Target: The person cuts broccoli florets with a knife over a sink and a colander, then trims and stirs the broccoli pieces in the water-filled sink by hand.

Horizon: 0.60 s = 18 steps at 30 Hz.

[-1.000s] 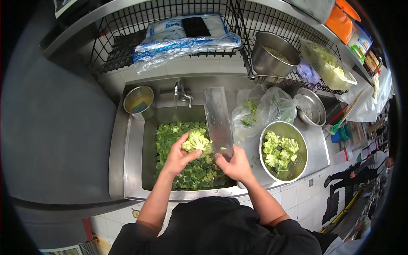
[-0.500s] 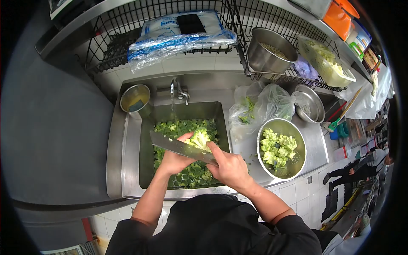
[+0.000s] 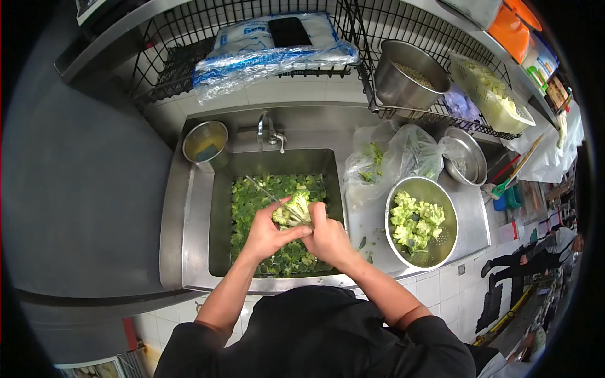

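Note:
My left hand [image 3: 268, 234] is closed around a pale green head of broccoli [image 3: 293, 210] above the sink. My right hand [image 3: 329, 240] grips a wide-bladed knife [image 3: 261, 189] and rests against the broccoli's right side. The blade now appears almost edge-on, slanting up and left behind the broccoli; my fingers cover its handle. Under both hands, the sink [image 3: 216, 189] holds many green florets [image 3: 293, 259] in water. Right of the sink stands a metal colander [image 3: 444, 242] with pale green pieces [image 3: 416, 220] in it.
A faucet [image 3: 270, 133] rises behind the sink, with a metal pot [image 3: 205, 143] to its left. Plastic bags [image 3: 413, 151] and a steel bowl [image 3: 467, 157] lie behind the colander. Wire shelves [image 3: 372, 75] hang overhead. Another person [image 3: 535, 252] stands far right.
The knife has turned from showing its broad side to nearly edge-on. My right hand has come closer to my left, and the broccoli shows more fully.

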Motion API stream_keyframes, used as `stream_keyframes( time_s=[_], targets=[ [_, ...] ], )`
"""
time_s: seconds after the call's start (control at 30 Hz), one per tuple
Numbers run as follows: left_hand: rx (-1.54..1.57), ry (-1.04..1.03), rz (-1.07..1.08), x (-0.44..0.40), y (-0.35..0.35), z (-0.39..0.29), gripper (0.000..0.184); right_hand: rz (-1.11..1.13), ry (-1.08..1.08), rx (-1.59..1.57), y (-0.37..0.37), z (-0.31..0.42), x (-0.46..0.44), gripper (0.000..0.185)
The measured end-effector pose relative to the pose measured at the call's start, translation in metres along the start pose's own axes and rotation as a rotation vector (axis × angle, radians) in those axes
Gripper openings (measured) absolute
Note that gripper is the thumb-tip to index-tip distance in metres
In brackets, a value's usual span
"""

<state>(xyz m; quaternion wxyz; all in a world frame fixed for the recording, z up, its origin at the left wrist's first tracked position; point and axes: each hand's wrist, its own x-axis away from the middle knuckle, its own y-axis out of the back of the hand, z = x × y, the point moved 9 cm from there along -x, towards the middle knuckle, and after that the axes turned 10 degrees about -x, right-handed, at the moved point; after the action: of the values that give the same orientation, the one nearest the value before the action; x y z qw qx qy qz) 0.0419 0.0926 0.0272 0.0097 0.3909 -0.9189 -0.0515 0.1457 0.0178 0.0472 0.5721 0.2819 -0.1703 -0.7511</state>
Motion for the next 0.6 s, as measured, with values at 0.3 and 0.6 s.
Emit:
stream_keyframes(
  time_s=[0.3, 0.6],
  targets=[
    [0.109, 0.047, 0.090, -0.006, 0.020, 0.035, 0.051, 0.165, -0.038, -0.463, -0.013, -0.032, -0.020, 0.043],
    [0.386, 0.147, 0.004, -0.014, 0.042, 0.057, 0.054, 0.187, -0.476, -1.016, -0.020, -0.076, -0.016, 0.020]
  ],
)
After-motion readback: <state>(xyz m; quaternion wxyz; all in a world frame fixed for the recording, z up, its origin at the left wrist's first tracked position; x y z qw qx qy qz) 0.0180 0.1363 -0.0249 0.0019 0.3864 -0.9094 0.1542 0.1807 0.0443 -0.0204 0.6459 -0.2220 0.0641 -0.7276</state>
